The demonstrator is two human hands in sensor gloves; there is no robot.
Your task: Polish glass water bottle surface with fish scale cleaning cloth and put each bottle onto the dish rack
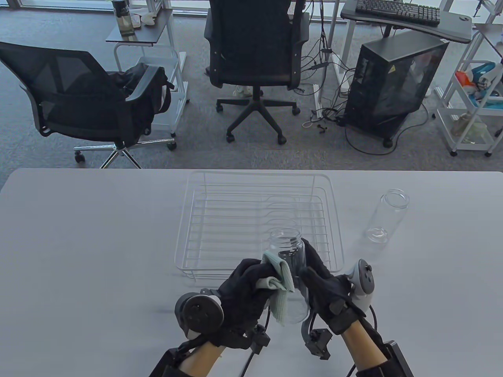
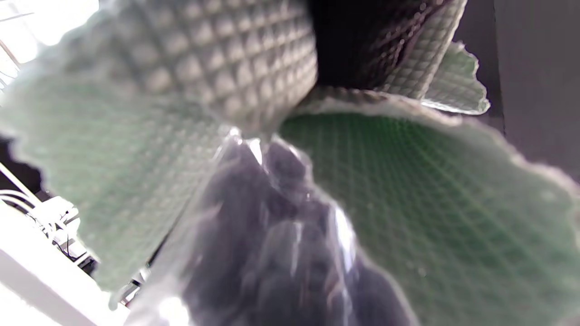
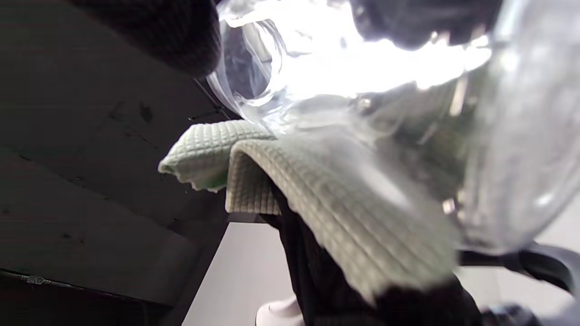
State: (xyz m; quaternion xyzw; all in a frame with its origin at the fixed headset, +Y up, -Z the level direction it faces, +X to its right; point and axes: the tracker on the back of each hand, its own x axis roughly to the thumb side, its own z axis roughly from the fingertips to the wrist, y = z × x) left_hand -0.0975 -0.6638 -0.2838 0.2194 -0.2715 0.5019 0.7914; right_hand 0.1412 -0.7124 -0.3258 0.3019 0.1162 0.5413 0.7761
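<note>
Glass bottle (image 1: 290,259) stands gripped in the curled right hand (image 1: 324,286); the left hand (image 1: 245,292) clutches the cloth (image 1: 279,292) against its side. No writing is legible.

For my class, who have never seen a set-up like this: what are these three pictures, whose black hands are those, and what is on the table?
These are a person's hands in black sensor gloves, each with a tracker strapped on. The wide picture looks down at the table; the other two come from wrist cameras. The right hand holds a glass bottle. The left hand presses a pale green cleaning cloth against it. Behind stands an empty wire dish rack; a second bottle stands to its right.
</note>
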